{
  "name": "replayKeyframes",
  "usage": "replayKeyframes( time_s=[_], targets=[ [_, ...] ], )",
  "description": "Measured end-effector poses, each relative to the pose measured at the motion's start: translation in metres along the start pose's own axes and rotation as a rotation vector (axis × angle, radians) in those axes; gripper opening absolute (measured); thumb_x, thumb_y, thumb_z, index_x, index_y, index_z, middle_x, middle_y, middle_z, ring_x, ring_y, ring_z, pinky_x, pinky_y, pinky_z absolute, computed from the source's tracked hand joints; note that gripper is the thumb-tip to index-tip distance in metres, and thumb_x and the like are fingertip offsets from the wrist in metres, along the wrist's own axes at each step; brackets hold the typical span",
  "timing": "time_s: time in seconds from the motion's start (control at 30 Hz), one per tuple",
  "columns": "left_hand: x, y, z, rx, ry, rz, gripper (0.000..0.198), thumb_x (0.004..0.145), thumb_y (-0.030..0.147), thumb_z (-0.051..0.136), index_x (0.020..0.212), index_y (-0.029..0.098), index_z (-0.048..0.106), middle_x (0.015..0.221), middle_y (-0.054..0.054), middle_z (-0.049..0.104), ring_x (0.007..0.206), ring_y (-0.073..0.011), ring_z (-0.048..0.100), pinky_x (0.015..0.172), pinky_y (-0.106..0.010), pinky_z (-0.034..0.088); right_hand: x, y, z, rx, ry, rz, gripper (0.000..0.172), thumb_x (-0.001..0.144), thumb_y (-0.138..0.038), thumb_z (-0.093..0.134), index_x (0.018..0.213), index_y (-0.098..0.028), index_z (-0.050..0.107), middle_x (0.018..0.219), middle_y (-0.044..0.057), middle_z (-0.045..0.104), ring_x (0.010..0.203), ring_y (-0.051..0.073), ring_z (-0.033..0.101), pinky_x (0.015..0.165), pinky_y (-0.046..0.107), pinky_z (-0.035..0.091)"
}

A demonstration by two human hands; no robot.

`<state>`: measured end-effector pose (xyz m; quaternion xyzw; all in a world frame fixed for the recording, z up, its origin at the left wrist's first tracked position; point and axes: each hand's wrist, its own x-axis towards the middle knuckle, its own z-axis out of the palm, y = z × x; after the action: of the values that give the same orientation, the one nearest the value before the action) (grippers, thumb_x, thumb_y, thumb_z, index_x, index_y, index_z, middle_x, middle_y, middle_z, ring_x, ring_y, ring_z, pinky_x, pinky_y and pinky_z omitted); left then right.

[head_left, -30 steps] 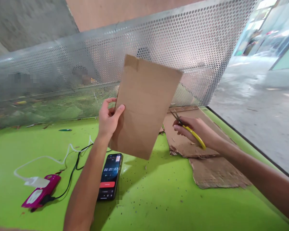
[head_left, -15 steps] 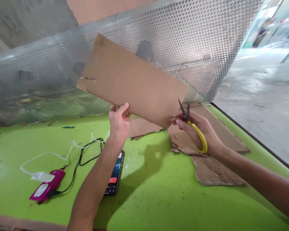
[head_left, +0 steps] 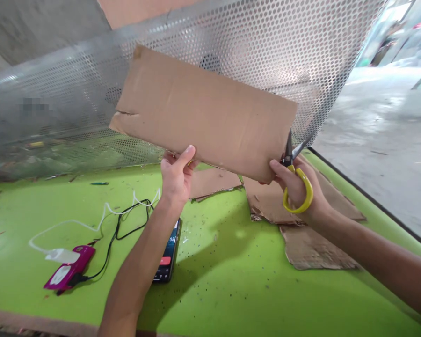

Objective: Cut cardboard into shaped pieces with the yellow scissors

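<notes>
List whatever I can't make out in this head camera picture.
Head view: the phone, left side hidden by the left forearm.
Head view: the held cardboard, far face turned from the camera.
Head view: the right forearm, upper end cut by the right edge.
Head view: the background at upper right, blurred.

On my feed I'm seeing strong light washing out the blurred upper right; glare is whitening the floor (head_left: 368, 121) and perforated panel (head_left: 263, 47), and soft shadow is darkening the desk (head_left: 224, 290).

Phone (head_left: 169, 255), near left: "08" readable on its screen
Digits before it: hidden behind the left forearm (head_left: 135, 276)
</notes>
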<state>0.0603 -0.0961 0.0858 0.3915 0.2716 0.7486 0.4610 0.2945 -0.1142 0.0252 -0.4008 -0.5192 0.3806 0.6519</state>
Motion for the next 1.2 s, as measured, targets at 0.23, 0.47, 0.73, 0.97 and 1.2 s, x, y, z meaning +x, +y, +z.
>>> replayKeyframes(
  time_s=[0.23,0.47,0.73,0.97,1.2],
  targets=[
    [0.016,0.009,-0.021,0.029,0.024,0.063,0.027,0.066,0.037,0.086,0.085,0.024,0.073,0.097,-0.001,0.076,0.098,-0.0206,0.072,0.075,-0.027,0.059,0.03,-0.019,-0.018,0.404,0.24,-0.007,0.022,0.067,-0.019,0.077,0.079,-0.019,0.058,0.088,0.004,0.069,0.083,0.018,0.065,0.071,0.03,0.06],
    [0.039,0.029,-0.053,0.217,-0.024,-0.01,0.044,0.065,0.053,0.081,0.093,0.019,0.074,0.1,-0.01,0.077,0.112,-0.0342,0.069,0.083,-0.042,0.061,0.059,-0.026,-0.049,0.259,0.223,0.054,0.027,0.057,-0.022,0.075,0.076,-0.021,0.056,0.079,0.0,0.062,0.071,0.018,0.061,0.055,0.031,0.058],
    [0.039,0.018,-0.05,0.326,0.116,0.054,0.043,0.049,0.032,0.095,0.084,0.018,0.073,0.086,-0.007,0.077,0.078,-0.0259,0.074,0.072,-0.038,0.064,0.063,-0.022,-0.066,-0.205,0.159,-0.001,0.021,0.067,-0.031,0.074,0.074,-0.02,0.058,0.055,-0.003,0.055,0.046,0.014,0.053,0.043,0.026,0.046],
    [0.049,0.028,-0.059,0.275,0.285,0.249,0.042,0.052,0.027,0.094,0.083,0.022,0.067,0.091,-0.004,0.076,0.096,-0.0249,0.073,0.09,-0.038,0.061,0.044,-0.022,-0.058,-0.542,0.017,-0.042,0.025,0.08,-0.042,0.074,0.077,-0.019,0.064,0.057,0.001,0.062,0.048,0.015,0.057,0.047,0.027,0.045],
    [0.048,0.017,-0.058,0.281,0.308,0.224,0.046,0.052,0.031,0.095,0.086,0.023,0.064,0.1,-0.006,0.075,0.107,-0.0278,0.07,0.096,-0.043,0.059,-0.004,-0.01,-0.011,-0.7,-0.615,-0.154,0.041,0.099,-0.053,0.048,0.079,-0.02,0.062,0.064,0.004,0.065,0.051,0.016,0.057,0.048,0.028,0.041]
  ],
)
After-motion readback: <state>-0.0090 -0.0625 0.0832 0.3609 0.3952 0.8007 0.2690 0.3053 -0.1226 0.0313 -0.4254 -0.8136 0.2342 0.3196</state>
